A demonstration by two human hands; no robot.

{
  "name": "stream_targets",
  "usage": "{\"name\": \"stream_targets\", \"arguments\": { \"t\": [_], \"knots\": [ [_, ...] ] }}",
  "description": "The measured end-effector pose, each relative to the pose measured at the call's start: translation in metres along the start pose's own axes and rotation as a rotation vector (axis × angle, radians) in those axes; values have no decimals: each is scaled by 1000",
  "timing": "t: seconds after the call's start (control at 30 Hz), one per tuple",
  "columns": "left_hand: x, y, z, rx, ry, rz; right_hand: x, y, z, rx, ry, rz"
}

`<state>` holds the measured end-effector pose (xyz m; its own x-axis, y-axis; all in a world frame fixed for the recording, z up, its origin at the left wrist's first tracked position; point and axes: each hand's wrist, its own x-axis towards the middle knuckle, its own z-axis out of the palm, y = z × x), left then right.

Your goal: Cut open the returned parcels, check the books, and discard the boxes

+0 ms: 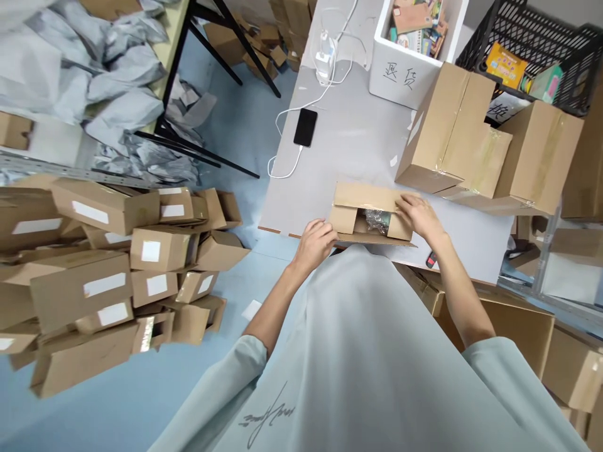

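A small cardboard box (346,221) sits at the table's front edge, right before my body. Its end flaps are folded in and its long flaps stand apart. Through the gap shows something in clear plastic wrap (377,220), too covered to name. My left hand (315,243) is closed at the box's left end, fingers curled against the near corner. At the other end my right hand (421,216) grips the right side, its fingertips on the far long flap. Partly behind my right forearm lies a small red and black object (431,259).
A phone (306,128) charges by a white cable. Taped cartons (452,129), a white foam bin (396,78) and a black crate (572,47) stand at back right. Boxes (80,285) pile at left; an open carton (513,323) stands below the table's right side.
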<state>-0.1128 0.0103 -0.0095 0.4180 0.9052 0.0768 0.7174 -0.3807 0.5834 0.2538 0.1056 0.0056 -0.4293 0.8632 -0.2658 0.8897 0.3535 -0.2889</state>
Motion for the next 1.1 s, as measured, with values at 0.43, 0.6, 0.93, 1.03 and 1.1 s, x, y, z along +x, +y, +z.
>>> {"name": "stream_targets", "arguments": {
  "t": [0.43, 0.6, 0.93, 1.03, 1.1],
  "knots": [
    [-40, -5, 43, 53, 37, 15, 101, 35, -36, -25, 88, 90],
    [-23, 9, 23, 18, -117, 28, 82, 16, -41, -18, 71, 86],
    [116, 48, 2, -18, -394, -115, -2, -61, -10, 52, -200, -60],
    [151, 52, 26, 46, -571, -100, -10, -63, 5, 13, -293, -32],
    [167, 57, 46, 59, -633, -76, -22, -61, 11, 1, -221, -22]
  ]
}}
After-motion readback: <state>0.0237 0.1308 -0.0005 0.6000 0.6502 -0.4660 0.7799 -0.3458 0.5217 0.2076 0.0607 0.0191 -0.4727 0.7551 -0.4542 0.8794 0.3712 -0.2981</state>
